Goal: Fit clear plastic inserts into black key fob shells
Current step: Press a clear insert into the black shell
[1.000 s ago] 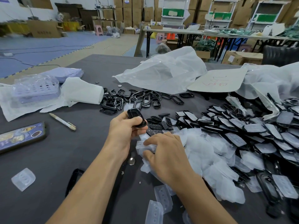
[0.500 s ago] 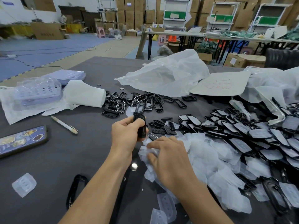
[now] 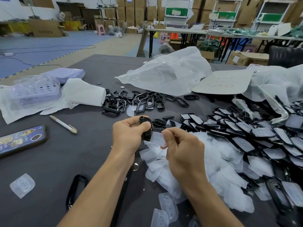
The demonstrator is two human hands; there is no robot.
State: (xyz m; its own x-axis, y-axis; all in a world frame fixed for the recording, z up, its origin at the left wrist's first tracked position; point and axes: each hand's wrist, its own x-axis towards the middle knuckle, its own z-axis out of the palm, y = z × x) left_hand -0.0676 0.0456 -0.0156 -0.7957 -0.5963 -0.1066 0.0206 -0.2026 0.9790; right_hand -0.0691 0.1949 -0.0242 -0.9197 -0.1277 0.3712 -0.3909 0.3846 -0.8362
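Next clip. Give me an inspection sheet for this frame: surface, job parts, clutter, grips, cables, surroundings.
Surface: dark grey table, its right half crowded with parts.
Job's things: one black shell and one clear insert in hand; heap of clear inserts near the person; shells with inserts in rows at right; black frames behind the hands.
Clutter: phone, pen, stray insert, lilac trays, plastic bag, hand-marked card.
Grips: left hand grips the black shell; right hand pinches the clear insert at the shell's edge, not yet fitted.
Cables: thin cables on the floor far left; none seen on the table.
Surroundings: warehouse with cardboard boxes, folding tables, shelving.
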